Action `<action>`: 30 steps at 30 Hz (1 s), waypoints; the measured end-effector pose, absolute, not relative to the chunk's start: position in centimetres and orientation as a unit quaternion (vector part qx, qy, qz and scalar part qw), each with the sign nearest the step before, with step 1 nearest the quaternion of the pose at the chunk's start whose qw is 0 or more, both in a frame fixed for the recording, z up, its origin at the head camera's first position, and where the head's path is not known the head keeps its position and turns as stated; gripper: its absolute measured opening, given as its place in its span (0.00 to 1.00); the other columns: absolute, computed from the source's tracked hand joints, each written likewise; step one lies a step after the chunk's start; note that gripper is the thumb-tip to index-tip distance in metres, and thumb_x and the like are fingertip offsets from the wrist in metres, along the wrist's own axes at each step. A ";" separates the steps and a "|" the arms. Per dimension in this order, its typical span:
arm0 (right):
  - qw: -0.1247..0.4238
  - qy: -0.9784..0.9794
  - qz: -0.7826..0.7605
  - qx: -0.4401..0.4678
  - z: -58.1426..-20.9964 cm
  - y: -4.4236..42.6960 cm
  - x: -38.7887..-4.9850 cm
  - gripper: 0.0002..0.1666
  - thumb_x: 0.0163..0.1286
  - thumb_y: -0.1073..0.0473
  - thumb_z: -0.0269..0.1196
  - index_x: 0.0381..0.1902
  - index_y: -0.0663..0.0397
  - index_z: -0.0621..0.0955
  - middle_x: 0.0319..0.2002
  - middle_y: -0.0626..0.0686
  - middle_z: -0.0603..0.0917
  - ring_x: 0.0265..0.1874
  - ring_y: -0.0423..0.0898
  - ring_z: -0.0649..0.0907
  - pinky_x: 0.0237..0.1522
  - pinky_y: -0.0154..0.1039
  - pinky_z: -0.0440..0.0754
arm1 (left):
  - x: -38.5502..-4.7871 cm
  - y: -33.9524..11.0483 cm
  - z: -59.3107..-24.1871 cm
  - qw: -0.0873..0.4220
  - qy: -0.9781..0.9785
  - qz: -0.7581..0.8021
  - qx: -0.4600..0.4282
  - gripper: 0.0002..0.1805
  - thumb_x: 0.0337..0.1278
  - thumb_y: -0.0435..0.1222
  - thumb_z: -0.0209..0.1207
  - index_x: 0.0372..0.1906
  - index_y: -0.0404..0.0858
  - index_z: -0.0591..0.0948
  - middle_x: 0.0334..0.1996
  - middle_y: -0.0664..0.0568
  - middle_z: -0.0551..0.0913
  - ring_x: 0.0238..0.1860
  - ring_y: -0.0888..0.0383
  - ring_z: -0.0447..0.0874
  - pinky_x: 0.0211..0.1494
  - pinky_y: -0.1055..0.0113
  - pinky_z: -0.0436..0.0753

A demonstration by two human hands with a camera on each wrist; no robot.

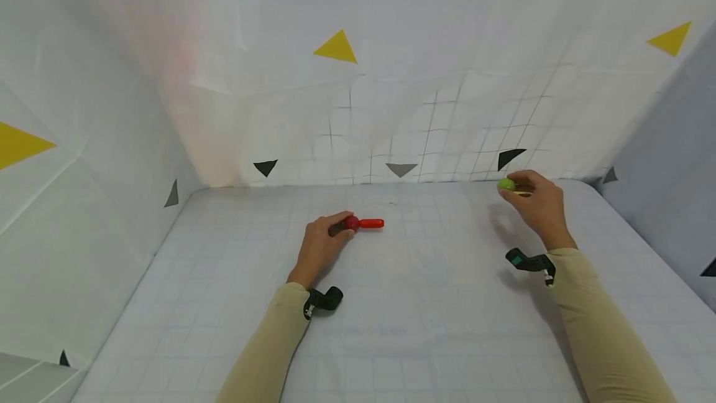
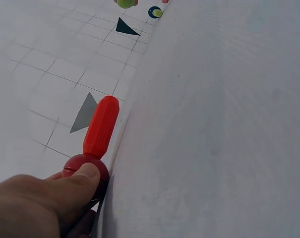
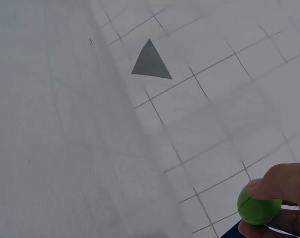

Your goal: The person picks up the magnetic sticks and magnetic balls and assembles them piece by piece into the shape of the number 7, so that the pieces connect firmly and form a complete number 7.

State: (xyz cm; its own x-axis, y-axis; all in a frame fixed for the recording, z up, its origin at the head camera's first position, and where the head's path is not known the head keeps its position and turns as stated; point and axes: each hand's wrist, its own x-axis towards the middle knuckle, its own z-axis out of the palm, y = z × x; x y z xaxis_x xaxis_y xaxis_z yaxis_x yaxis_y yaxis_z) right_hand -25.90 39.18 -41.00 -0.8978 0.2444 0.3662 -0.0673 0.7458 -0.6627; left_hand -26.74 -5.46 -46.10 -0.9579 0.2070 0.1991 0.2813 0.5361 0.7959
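Observation:
My left hand (image 1: 320, 246) pinches a dark red ball (image 1: 351, 222) between thumb and fingers, low over the white surface. From the ball a bright red ribbed handle (image 1: 371, 223) points right; the left wrist view shows my thumb on the ball (image 2: 76, 163) and the handle (image 2: 101, 127) beyond it. My right hand (image 1: 538, 205) grips a green ball (image 1: 506, 185) near the back edge, with a pale yellow piece (image 1: 524, 193) behind the ball inside the hand. Thumb and fingers hold the green ball (image 3: 259, 205) in the right wrist view. A dark round end (image 2: 154, 12) shows near it in the left wrist view.
A white sheet covers the tabletop (image 1: 414, 303). Behind it stands a white wall (image 1: 279, 111) with grid lines, a yellow triangle (image 1: 338, 48) and dark triangles. White side walls rise at left (image 1: 112, 111) and right (image 1: 671, 160). Black wrist devices (image 1: 327, 299) sit at both cuffs.

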 end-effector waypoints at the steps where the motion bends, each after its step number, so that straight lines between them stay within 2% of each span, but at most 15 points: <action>1: 0.221 -0.907 0.354 -0.046 -41.0 39.0 -25.9 0.25 0.71 0.58 0.71 0.60 0.64 0.80 0.54 0.65 0.84 0.53 0.61 0.84 0.43 0.27 0.75 | -26.7 -5.4 -46.1 0.039 -0.876 -0.461 -0.138 0.24 0.66 0.37 0.70 0.66 0.49 0.84 0.62 0.51 0.82 0.65 0.51 0.75 0.69 0.50 0.73; 3: 0.220 -0.907 0.357 -0.041 -40.9 38.6 -25.9 0.25 0.71 0.57 0.71 0.60 0.64 0.80 0.54 0.65 0.84 0.53 0.61 0.84 0.44 0.27 0.77 | -26.7 -5.4 -46.1 0.039 -0.876 -0.460 -0.138 0.24 0.66 0.37 0.70 0.66 0.49 0.84 0.61 0.51 0.83 0.64 0.51 0.75 0.68 0.50 0.74; 5: 0.215 -0.908 0.359 -0.035 -40.9 38.2 -25.9 0.25 0.71 0.56 0.71 0.60 0.63 0.81 0.54 0.65 0.84 0.52 0.61 0.84 0.48 0.37 0.83 | -26.7 -5.4 -46.0 0.039 -0.876 -0.460 -0.138 0.24 0.66 0.37 0.70 0.66 0.49 0.84 0.61 0.51 0.83 0.63 0.51 0.76 0.68 0.50 0.75; 7: 0.212 -0.908 0.360 -0.026 -40.8 37.8 -25.8 0.25 0.72 0.55 0.71 0.60 0.63 0.81 0.54 0.66 0.84 0.52 0.63 0.84 0.60 0.48 0.75 | -26.6 -5.4 -46.0 0.039 -0.876 -0.460 -0.139 0.24 0.66 0.36 0.70 0.66 0.49 0.84 0.61 0.51 0.83 0.63 0.51 0.76 0.68 0.50 0.75; 9: 0.210 -0.908 0.362 -0.012 -40.8 37.4 -25.7 0.25 0.72 0.55 0.71 0.60 0.63 0.81 0.54 0.66 0.85 0.51 0.63 0.85 0.62 0.58 0.74 | -26.6 -5.4 -46.0 0.040 -0.876 -0.460 -0.139 0.24 0.66 0.36 0.70 0.66 0.49 0.85 0.61 0.51 0.83 0.63 0.51 0.76 0.68 0.50 0.74; 10: 0.210 -0.908 0.362 -0.006 -40.7 37.2 -25.7 0.25 0.72 0.55 0.71 0.60 0.63 0.81 0.53 0.66 0.85 0.51 0.63 0.85 0.61 0.58 0.75 | -26.6 -5.4 -46.0 0.040 -0.876 -0.460 -0.139 0.24 0.66 0.37 0.70 0.65 0.49 0.85 0.61 0.51 0.83 0.63 0.51 0.76 0.68 0.50 0.74; 12: 0.211 -0.908 0.362 0.007 -40.6 37.0 -25.6 0.25 0.71 0.55 0.72 0.60 0.63 0.81 0.53 0.66 0.85 0.50 0.62 0.85 0.60 0.47 0.77 | -26.6 -5.4 -46.0 0.039 -0.877 -0.459 -0.139 0.23 0.66 0.37 0.71 0.65 0.49 0.85 0.61 0.50 0.83 0.63 0.51 0.76 0.68 0.50 0.74; 14: 0.210 -0.907 0.365 0.014 -40.6 36.7 -25.6 0.25 0.71 0.55 0.72 0.60 0.63 0.81 0.54 0.65 0.85 0.50 0.60 0.85 0.47 0.37 0.85 | -26.6 -5.4 -46.0 0.039 -0.876 -0.460 -0.139 0.24 0.65 0.37 0.71 0.65 0.49 0.85 0.61 0.50 0.83 0.63 0.51 0.76 0.68 0.51 0.74; 16: 0.210 -0.906 0.367 0.017 -40.6 36.4 -25.6 0.25 0.71 0.55 0.72 0.60 0.63 0.81 0.53 0.64 0.86 0.51 0.59 0.85 0.43 0.26 0.80 | -26.6 -5.4 -46.0 0.039 -0.875 -0.461 -0.139 0.24 0.65 0.37 0.71 0.65 0.49 0.85 0.62 0.50 0.83 0.64 0.51 0.76 0.68 0.51 0.74; 18: 0.211 -0.904 0.371 0.020 -40.6 36.1 -25.6 0.24 0.70 0.55 0.73 0.59 0.62 0.82 0.53 0.64 0.86 0.50 0.58 0.85 0.41 0.22 0.78 | -26.6 -5.4 -45.9 0.040 -0.875 -0.461 -0.138 0.24 0.65 0.37 0.71 0.65 0.49 0.85 0.62 0.51 0.83 0.64 0.52 0.76 0.69 0.51 0.73; 22: 0.206 -0.903 0.376 0.023 -40.6 35.4 -25.6 0.22 0.70 0.57 0.73 0.57 0.63 0.82 0.52 0.63 0.86 0.50 0.57 0.85 0.42 0.20 0.76 | -26.5 -5.6 -45.9 0.040 -0.876 -0.461 -0.135 0.23 0.65 0.37 0.71 0.65 0.50 0.85 0.62 0.51 0.83 0.65 0.52 0.76 0.70 0.52 0.72; 29: 0.192 -0.906 0.377 0.030 -40.7 34.5 -25.8 0.23 0.70 0.56 0.73 0.58 0.62 0.82 0.53 0.62 0.86 0.51 0.57 0.85 0.50 0.38 0.85 | -26.4 -5.6 -45.8 0.037 -0.877 -0.462 -0.130 0.23 0.65 0.37 0.70 0.65 0.50 0.85 0.63 0.50 0.82 0.66 0.51 0.75 0.71 0.50 0.71; 30: 0.192 -0.905 0.377 0.032 -40.7 34.4 -25.9 0.23 0.70 0.56 0.73 0.57 0.62 0.82 0.53 0.62 0.86 0.51 0.57 0.85 0.50 0.38 0.85 | -26.4 -5.6 -45.7 0.037 -0.877 -0.461 -0.128 0.23 0.65 0.37 0.71 0.65 0.50 0.85 0.63 0.50 0.82 0.66 0.51 0.74 0.71 0.50 0.71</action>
State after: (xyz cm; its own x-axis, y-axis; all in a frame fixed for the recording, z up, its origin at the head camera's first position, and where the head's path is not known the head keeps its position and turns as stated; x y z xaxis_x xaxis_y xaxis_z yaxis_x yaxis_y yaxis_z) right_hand -25.86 34.39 -40.73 -0.9242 0.0864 0.3719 -0.2031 0.7135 -0.6706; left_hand -26.35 -5.63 -45.75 -0.9642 0.1913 0.1836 0.2597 0.5422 0.7991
